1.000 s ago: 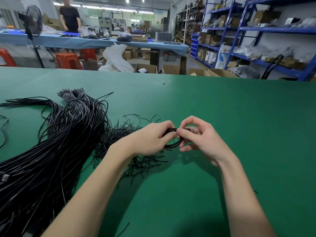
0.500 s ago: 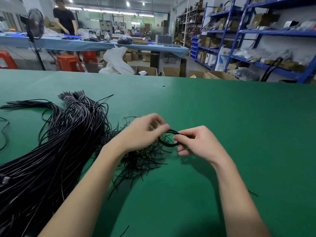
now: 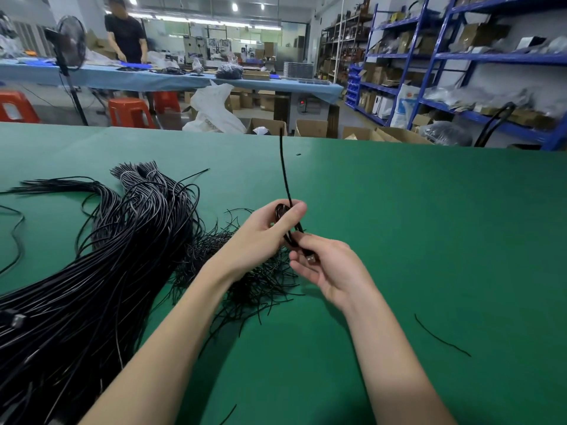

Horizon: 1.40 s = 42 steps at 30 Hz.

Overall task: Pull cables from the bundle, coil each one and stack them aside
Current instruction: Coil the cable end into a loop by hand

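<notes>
A big bundle of black cables (image 3: 92,265) lies across the left of the green table (image 3: 429,240). In front of it sits a heap of thin black twist ties (image 3: 245,280). My left hand (image 3: 270,231) grips a small coil of black cable (image 3: 280,211) between thumb and fingers, held above the table. One free end of that cable sticks straight up from the coil. My right hand (image 3: 328,268) pinches the coil's lower part, with a metal plug showing at its fingers.
A single loose tie (image 3: 441,335) lies on the table to the right. Behind the table are cardboard boxes, red stools, a standing fan, blue shelving at the right and a person at a blue bench.
The coil has turned from lying flat between my hands to standing upright. A cable end now points straight up. My left hand rose; my right hand dropped below it.
</notes>
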Tool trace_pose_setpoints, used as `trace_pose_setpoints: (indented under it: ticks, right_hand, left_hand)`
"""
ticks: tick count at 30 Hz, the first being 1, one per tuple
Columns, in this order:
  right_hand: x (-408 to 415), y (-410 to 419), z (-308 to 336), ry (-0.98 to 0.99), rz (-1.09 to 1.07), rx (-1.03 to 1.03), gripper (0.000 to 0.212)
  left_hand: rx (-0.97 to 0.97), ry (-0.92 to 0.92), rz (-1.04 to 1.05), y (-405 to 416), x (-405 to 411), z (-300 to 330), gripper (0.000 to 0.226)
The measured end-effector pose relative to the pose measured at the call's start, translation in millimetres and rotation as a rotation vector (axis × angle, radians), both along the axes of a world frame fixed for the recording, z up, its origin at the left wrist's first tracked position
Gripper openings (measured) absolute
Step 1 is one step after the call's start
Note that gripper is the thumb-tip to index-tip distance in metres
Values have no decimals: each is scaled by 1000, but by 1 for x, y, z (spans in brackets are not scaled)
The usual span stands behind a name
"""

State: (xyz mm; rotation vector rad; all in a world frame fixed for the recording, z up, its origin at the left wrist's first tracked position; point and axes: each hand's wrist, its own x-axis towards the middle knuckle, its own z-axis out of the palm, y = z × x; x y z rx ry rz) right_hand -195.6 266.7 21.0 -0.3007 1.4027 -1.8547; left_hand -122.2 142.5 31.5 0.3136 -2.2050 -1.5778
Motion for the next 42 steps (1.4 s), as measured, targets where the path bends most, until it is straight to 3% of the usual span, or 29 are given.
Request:
trace_pose_setpoints:
  ticks: [5,9,13,17,19,22,28,33,42]
  right_hand:
    - [4,1,3,27,74,19,10]
    - [8,-1,3,66,123,38,22]
    - [11,-3,-1,134,133,75,15]
    - [9,0,-2,292,178,244,23]
    - [2,6,1,416,120,328,24]
    - [-7,11,6,556,-113,252,20]
    - [-1,2,8,528,-122,125,25]
    - [-9,6,7,454,-100,192,17]
    - [-20,18,3,412,-123,232,17]
  left_hand:
    - [-37,32,84,-3,-2,-3,43]
    - [6,98,110,-2,-5,-8,39]
    - [35,87,162,0,-6,-13,39]
    - [27,32,133,-2,-5,-14,40]
    - [-68,9,137,-4,-4,-11,44]
    - [-330,-65,133,-4,-3,-8,43]
    - [-669,-140,95,3,-5,-8,25]
    - [-675,-165,48,5,-4,-9,15]
    - [-692,-254,-128,11,-2,-9,32]
